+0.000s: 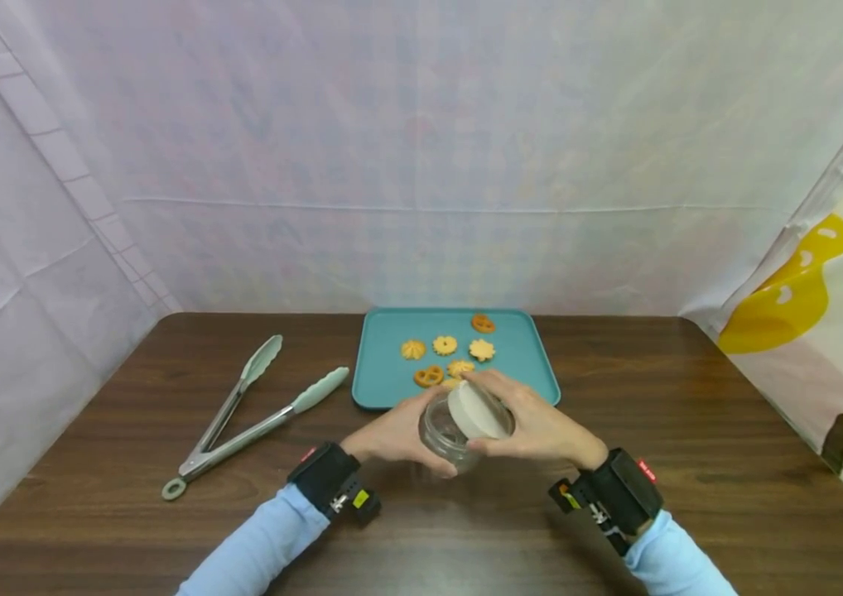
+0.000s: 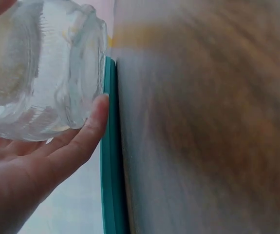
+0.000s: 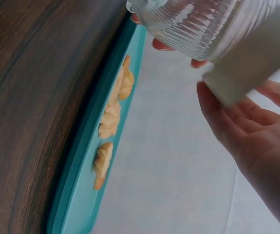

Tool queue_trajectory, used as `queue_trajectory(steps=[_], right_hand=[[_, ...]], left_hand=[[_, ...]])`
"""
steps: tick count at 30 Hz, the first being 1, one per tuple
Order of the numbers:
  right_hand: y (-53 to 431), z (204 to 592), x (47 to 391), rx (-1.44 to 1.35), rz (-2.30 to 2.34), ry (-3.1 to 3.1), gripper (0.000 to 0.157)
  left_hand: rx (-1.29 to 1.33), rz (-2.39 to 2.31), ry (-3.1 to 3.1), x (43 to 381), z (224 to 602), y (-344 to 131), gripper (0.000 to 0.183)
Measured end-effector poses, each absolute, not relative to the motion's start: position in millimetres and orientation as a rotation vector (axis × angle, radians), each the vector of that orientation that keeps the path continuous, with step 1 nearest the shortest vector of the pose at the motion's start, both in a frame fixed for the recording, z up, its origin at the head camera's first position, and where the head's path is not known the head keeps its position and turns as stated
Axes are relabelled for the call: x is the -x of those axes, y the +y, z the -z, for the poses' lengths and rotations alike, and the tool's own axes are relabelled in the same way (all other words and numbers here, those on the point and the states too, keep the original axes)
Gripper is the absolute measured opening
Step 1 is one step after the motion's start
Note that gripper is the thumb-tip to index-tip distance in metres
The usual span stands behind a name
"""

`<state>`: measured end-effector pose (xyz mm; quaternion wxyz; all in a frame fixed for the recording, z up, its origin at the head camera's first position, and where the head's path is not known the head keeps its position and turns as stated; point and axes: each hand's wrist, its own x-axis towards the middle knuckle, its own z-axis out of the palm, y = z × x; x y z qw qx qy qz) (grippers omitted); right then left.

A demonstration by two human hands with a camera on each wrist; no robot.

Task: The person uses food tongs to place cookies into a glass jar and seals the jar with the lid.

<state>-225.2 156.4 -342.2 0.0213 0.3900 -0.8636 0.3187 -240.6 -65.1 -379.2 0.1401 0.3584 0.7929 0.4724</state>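
A clear glass jar [image 1: 442, 437] is held above the table, in front of the tray, by my left hand [image 1: 394, 432]. Its fingers and thumb curl round the jar's side, and the left wrist view shows ribbed glass [image 2: 42, 73] above the palm. My right hand [image 1: 541, 426] grips a white round lid [image 1: 475, 411] by its edge. The lid is tilted over the jar's mouth; in the right wrist view the lid [image 3: 254, 56] overlaps the rim, and I cannot tell whether they touch. What the jar contains is unclear.
A teal tray [image 1: 380, 381] at the table's back bears several cookies [image 1: 482, 350] and pretzels [image 1: 429, 377], some partly hidden by the hands. Open tongs [image 1: 243, 436] with pale green tips lie left of it on the dark wooden table [image 1: 690, 447]. A pale cloth [image 1: 421, 149] hangs behind.
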Motion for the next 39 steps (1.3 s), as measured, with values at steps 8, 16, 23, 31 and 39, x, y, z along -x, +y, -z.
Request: queue_trajectory(steps=[8, 16, 23, 31, 39], right_hand=[[162.5, 342.8, 224.1, -1.178, -0.983, -2.700, 0.076], [165.9, 342.3, 222.6, -1.173, -0.980, -2.725, 0.072], [174.7, 340.1, 217.5, -1.134, -0.986, -2.782, 0.073], [189.3, 342.9, 215.0, -1.154, -0.904, -2.842, 0.074], [202.4, 345.1, 209.5, -1.024, -0.694, -2.971, 0.086]], left_hand=[[-1.073, -1.372, 2.287, 240.5, 380.1, -65.1, 0.083], [-1.067, -1.394, 2.273, 240.5, 382.1, -66.3, 0.080], [-1.084, -1.363, 2.285, 240.0, 383.1, -68.7, 0.079], [-1.088, -1.302, 2.336, 239.6, 382.1, -70.6, 0.078], [-1.090, -1.258, 2.379, 236.5, 381.4, -71.7, 0.079]])
